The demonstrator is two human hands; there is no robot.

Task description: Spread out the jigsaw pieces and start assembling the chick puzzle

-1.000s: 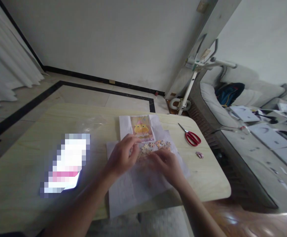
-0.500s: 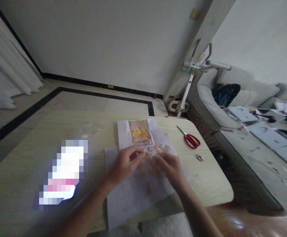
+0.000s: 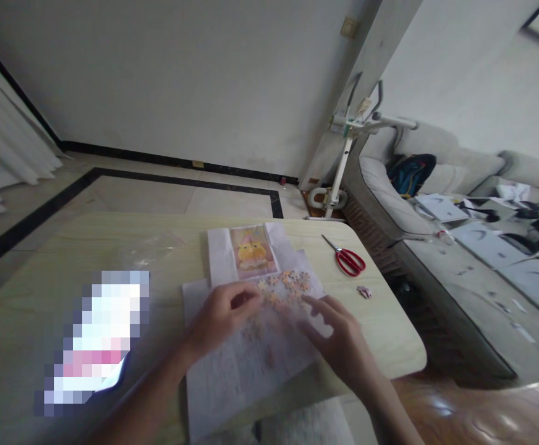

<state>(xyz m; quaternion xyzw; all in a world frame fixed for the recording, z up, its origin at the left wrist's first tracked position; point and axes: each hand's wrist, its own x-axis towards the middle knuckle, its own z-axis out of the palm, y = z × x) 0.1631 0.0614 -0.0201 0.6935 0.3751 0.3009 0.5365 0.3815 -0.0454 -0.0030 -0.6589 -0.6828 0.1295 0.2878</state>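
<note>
Many small pale orange and grey pieces, jigsaw puzzle pieces by their look (image 3: 295, 281), lie spread on a white paper sheet (image 3: 218, 377). My left hand (image 3: 225, 309) is at their left side, thumb and fingers brought together in a pinch; anything between the tips is too small to make out. To the right of the pieces, my right hand (image 3: 339, 327) hovers with thumb and fingers apart and nothing visible in them. Just beyond the pieces is a picture of a yellow cartoon figure (image 3: 253, 250) on white paper.
Red-handled scissors (image 3: 350, 262) and a small pinkish item (image 3: 364, 292) lie on the table (image 3: 390, 346) to the right. A lit, blurred-out screen (image 3: 97, 334) and clear plastic wrapping (image 3: 151, 247) are on the left. A sofa (image 3: 385, 185) stands beyond.
My right hand has moved right and nearer to me, its thumb and fingers spreading apart. My left hand stays in a pinch by the pieces. The view has shifted slightly.
</note>
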